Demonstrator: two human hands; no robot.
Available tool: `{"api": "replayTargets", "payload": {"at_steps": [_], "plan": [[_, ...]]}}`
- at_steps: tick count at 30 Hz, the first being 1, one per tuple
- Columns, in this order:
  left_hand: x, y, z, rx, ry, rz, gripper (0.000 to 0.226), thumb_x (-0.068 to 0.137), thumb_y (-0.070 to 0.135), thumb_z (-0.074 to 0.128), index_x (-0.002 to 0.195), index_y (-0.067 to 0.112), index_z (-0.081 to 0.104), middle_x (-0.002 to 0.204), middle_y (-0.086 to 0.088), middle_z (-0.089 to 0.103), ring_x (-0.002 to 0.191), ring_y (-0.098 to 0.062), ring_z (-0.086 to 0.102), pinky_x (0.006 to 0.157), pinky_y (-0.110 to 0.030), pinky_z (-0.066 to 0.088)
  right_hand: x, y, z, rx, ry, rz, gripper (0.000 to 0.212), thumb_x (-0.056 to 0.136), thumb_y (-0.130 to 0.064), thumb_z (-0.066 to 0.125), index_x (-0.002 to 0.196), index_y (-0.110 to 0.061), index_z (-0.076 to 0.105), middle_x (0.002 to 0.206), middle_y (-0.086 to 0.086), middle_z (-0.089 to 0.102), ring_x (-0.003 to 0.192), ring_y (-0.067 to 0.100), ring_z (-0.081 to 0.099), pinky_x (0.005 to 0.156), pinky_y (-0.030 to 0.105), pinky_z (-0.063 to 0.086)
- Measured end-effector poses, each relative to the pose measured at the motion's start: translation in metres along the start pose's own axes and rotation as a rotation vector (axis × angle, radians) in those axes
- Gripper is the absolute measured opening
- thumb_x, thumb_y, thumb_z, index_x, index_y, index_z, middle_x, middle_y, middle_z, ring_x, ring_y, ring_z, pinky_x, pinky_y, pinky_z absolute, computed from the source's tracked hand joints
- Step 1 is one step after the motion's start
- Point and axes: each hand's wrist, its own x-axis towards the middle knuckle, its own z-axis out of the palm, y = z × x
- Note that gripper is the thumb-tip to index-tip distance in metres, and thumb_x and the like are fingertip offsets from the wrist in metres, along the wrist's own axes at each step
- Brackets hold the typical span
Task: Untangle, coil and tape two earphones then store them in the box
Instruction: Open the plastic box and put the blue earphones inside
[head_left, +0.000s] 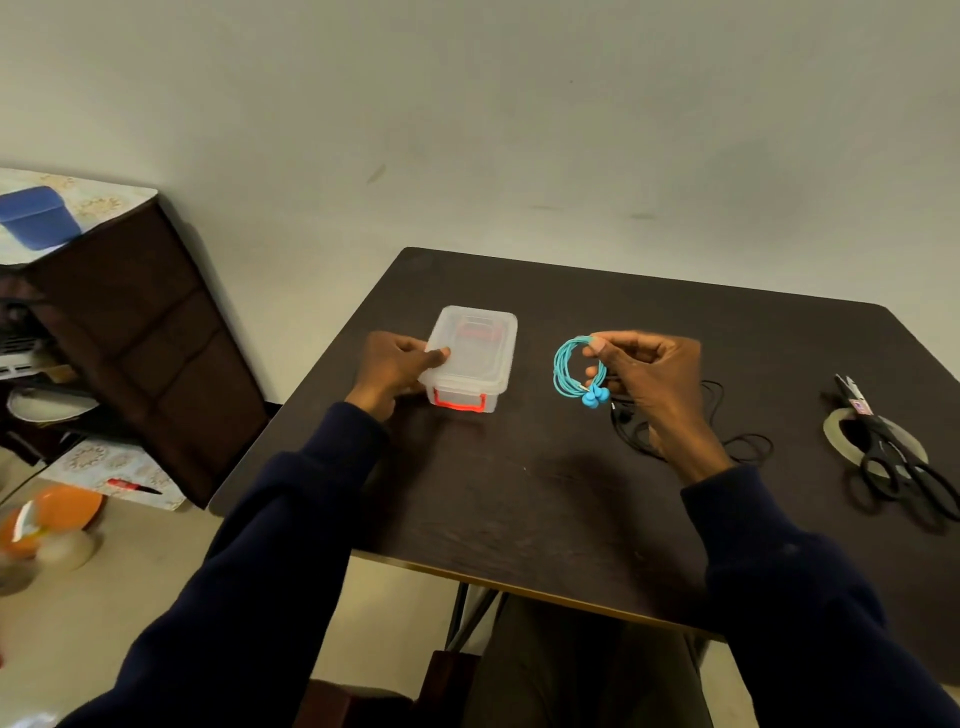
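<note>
- Near the right edge of the tabletop (545, 493) you have black scissors (893, 457) lying across a tape roll (836, 423), well apart from both of your hands.
- The black earphones (748, 447) lie loose and uncoiled on the tabletop, right of centre. Your right wrist hides part of the cable.
- Off the left edge stands a dark cabinet (140, 338) with a blue container (39, 218) on top, and an orange plate (62, 512) lies on the floor.
- The box (475, 353) sits left of centre toward the far edge, clear plastic with its lid on and a red latch facing you. Through the cloudy lid only a red shape at the far end shows; you cannot tell what else is inside.
- Your left hand (395, 371) grips the box's left side, thumb on the lid and fingers curled round the wall.
- Your right hand (654, 379) pinches the turquoise earphones (566, 371), a coiled loop held above the tabletop just right of the box. The loop hangs to the left of your fingers, with the earbuds at its bottom.
</note>
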Motion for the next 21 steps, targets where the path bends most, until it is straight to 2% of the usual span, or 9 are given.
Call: {"api": "replayTargets", "payload": {"at_steps": [5, 10, 13, 18, 21], "plan": [[-0.032, 0.003, 0.039, -0.029, -0.114, -0.023, 0.026, 0.082, 0.023, 0.081, 0.098, 0.006, 0.071, 0.101, -0.007, 0.075, 0.085, -0.019, 0.076, 0.076, -0.042, 0.064, -0.005, 0.0, -0.018, -0.05, 0.034, 0.004, 0.01, 0.087, -0.016, 0.078, 0.097, -0.013, 0.077, 0.085, 0.006, 0.079, 0.074, 0.028, 0.076, 0.062, 0.029, 0.063], [-0.054, 0.005, 0.068, -0.036, -0.173, 0.003, 0.023, 0.082, 0.021, 0.08, 0.097, 0.008, 0.069, 0.102, -0.007, 0.075, 0.084, -0.018, 0.076, 0.074, -0.045, 0.063, -0.011, 0.0, -0.038, -0.063, 0.058, 0.014, 0.017, 0.087, -0.015, 0.079, 0.101, -0.005, 0.077, 0.087, 0.009, 0.079, 0.077, 0.028, 0.078, 0.063, 0.03, 0.063], [-0.065, 0.004, 0.081, -0.035, -0.195, 0.014, 0.023, 0.081, 0.021, 0.081, 0.097, 0.008, 0.069, 0.101, -0.007, 0.076, 0.081, -0.017, 0.077, 0.072, -0.046, 0.064, -0.016, -0.002, -0.049, -0.07, 0.074, 0.019, 0.016, 0.086, -0.014, 0.079, 0.1, -0.005, 0.078, 0.086, 0.008, 0.079, 0.076, 0.025, 0.078, 0.063, 0.029, 0.063], [-0.074, 0.005, 0.086, -0.029, -0.181, 0.032, 0.021, 0.083, 0.02, 0.079, 0.096, 0.006, 0.071, 0.097, -0.007, 0.076, 0.078, -0.018, 0.077, 0.07, -0.046, 0.064, -0.021, -0.001, -0.062, -0.065, 0.087, 0.035, 0.01, 0.086, -0.013, 0.079, 0.096, -0.009, 0.078, 0.085, 0.007, 0.079, 0.076, 0.027, 0.078, 0.063, 0.029, 0.063], [-0.071, 0.007, 0.084, 0.075, -0.13, 0.084, 0.019, 0.084, 0.023, 0.078, 0.095, 0.008, 0.074, 0.098, -0.006, 0.077, 0.077, -0.017, 0.076, 0.069, -0.045, 0.064, -0.02, -0.003, -0.067, -0.061, 0.094, 0.036, 0.012, 0.087, -0.012, 0.079, 0.098, -0.007, 0.078, 0.085, 0.008, 0.079, 0.075, 0.026, 0.077, 0.061, 0.027, 0.062]]}}
